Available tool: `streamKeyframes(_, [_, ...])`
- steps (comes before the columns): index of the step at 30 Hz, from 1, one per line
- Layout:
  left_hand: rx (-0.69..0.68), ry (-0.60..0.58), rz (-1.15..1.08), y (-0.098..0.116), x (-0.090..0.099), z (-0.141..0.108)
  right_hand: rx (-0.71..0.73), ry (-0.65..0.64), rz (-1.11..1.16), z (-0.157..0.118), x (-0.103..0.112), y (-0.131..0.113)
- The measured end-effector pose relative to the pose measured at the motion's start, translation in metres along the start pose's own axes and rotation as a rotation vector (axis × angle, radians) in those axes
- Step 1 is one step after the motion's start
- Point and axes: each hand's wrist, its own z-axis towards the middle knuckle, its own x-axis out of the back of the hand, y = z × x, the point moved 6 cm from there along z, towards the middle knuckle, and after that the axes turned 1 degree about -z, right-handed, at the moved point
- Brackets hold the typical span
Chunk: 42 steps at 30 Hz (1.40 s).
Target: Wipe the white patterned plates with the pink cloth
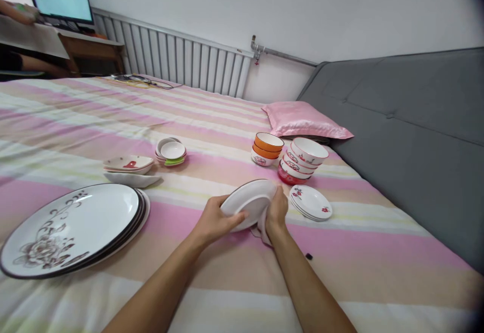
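Observation:
Tilted up over the striped bedsheet, a white plate (251,197) is held between both hands, its underside towards me. My left hand (217,221) grips its left rim, thumb across the underside. My right hand (277,209) is closed at the right edge, pressing a pale cloth (261,227) against the plate; the cloth's lower end hangs below. Just right of that hand lies a stack of small flower-patterned plates (312,202). Behind them stand stacked white and red bowls (304,159) and a shorter stack of orange and white bowls (267,147).
Large oval platters (75,227) are stacked at left, with boat-shaped dishes (128,164) and small saucers (172,151) behind. A pink pillow (304,118) lies near the grey headboard (397,121). A small black object (309,256) rests on the sheet. Another person's arm (17,12) shows at a desk.

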Motion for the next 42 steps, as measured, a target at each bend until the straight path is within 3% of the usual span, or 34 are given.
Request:
streamKeyframes(1, [-0.03, -0.046, 0.005, 0.003, -0.003, -0.001, 0.067, 0.012, -0.014, -0.001, 0.005, -0.012])
streamKeyframes(4, [-0.086, -0.101, 0.045, 0.009, -0.01, -0.005, 0.528, 0.006, -0.26, -0.017, 0.014, -0.062])
streamKeyframes(7, [-0.147, -0.084, 0.095, 0.013, -0.011, -0.007, 0.925, -0.109, -0.633, -0.053, 0.001, -0.093])
streamKeyframes(11, [-0.163, -0.073, 0.125, 0.01, -0.011, -0.006, 1.157, -0.204, -0.89, -0.088, -0.019, -0.101])
streamKeyframes(16, [-0.111, -0.043, 0.117, 0.001, -0.011, -0.003, 1.221, -0.175, -0.873, -0.087, -0.026, -0.091])
streamKeyframes(19, [-0.089, -0.03, 0.141, 0.0, -0.012, -0.002, 1.126, -0.143, -0.729, -0.07, -0.02, -0.083])
streamKeyframes(23, [-0.026, 0.014, 0.115, -0.001, -0.008, 0.0, 0.793, -0.141, -0.418, -0.038, -0.01, -0.063])
streamKeyframes(27, [0.064, 0.097, 0.059, -0.007, 0.0, 0.002, 0.171, -0.056, -0.086, -0.007, -0.006, -0.009])
streamKeyframes(28, [0.081, 0.127, 0.04, -0.009, 0.003, 0.003, 0.08, -0.056, -0.059, -0.004, -0.008, 0.003])
streamKeyframes(32, [0.123, 0.199, -0.013, -0.014, 0.009, 0.003, -0.042, -0.073, -0.022, -0.004, -0.016, 0.026])
streamKeyframes(35, [0.069, 0.149, -0.022, -0.009, 0.006, 0.002, -0.045, -0.033, -0.005, -0.003, -0.009, 0.017])
streamKeyframes(37, [-0.01, 0.064, -0.034, -0.001, 0.001, 0.0, 0.048, 0.017, -0.021, -0.003, 0.003, -0.005])
streamKeyframes(40, [-0.126, -0.07, -0.022, 0.01, -0.008, -0.004, 0.539, 0.07, -0.266, -0.017, 0.018, -0.061])
streamKeyframes(42, [-0.175, -0.11, 0.007, 0.013, -0.011, -0.006, 0.853, -0.01, -0.541, -0.039, 0.01, -0.087])
